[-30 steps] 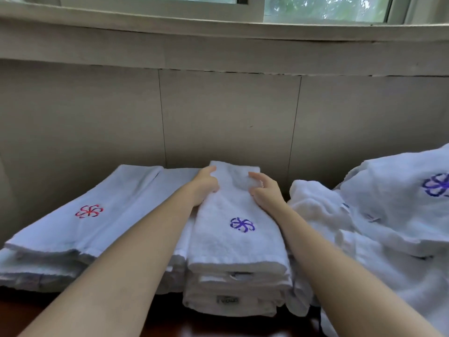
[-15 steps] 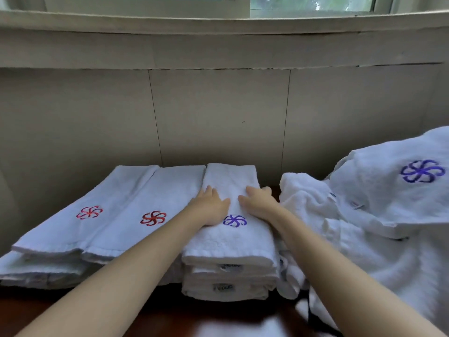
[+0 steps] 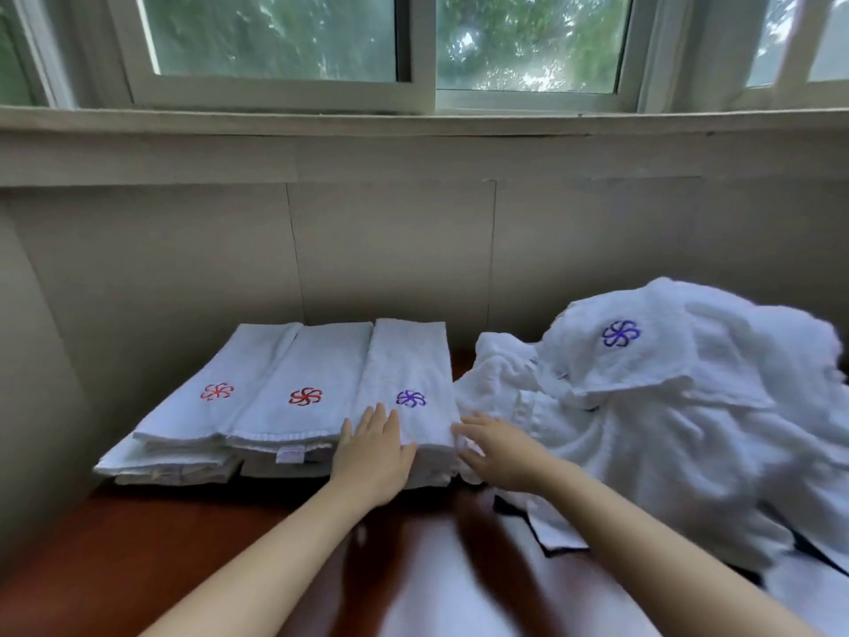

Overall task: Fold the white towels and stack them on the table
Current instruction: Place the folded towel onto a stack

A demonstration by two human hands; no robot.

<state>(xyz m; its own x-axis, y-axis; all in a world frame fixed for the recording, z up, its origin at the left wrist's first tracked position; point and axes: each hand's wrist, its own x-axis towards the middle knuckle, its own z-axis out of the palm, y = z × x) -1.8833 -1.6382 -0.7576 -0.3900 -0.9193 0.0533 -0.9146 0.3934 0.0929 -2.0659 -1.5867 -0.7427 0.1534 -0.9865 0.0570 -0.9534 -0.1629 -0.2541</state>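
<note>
I see my left hand [image 3: 374, 452] lying flat, fingers straight, on the near end of the folded white towel with the purple pinwheel emblem [image 3: 409, 360] — it tops the right-hand stack on the glossy reddish-brown wooden tabletop [image 3: 183, 544]. My right hand [image 3: 498, 452], fingers stretched and gripping nothing, sits at that stack's right edge. Two folded white towels with red emblems [image 3: 294, 360] lie just left of it; a heap of loose white towels [image 3: 689, 429] sits on the right.
</note>
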